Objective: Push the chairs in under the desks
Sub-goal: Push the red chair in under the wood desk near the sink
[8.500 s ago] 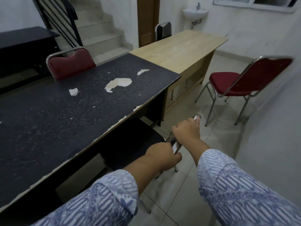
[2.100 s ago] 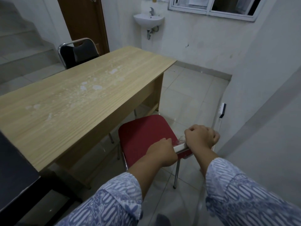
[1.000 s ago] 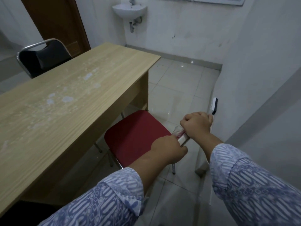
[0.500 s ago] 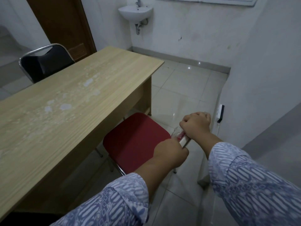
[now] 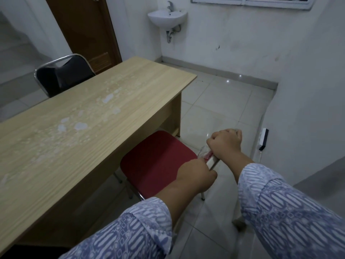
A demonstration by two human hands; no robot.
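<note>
White-tiled floor underfoot; one wooden desk, two chairs. Left hand and right hand both fisted on red chair backrest; black chair far beyond.

Two loose sleeves, blue-and-white batik print, cuffs above bare wrists

A chair sits partly under the desk at its near right edge. Another chair stands behind the desk, a sink on the far wall
</note>
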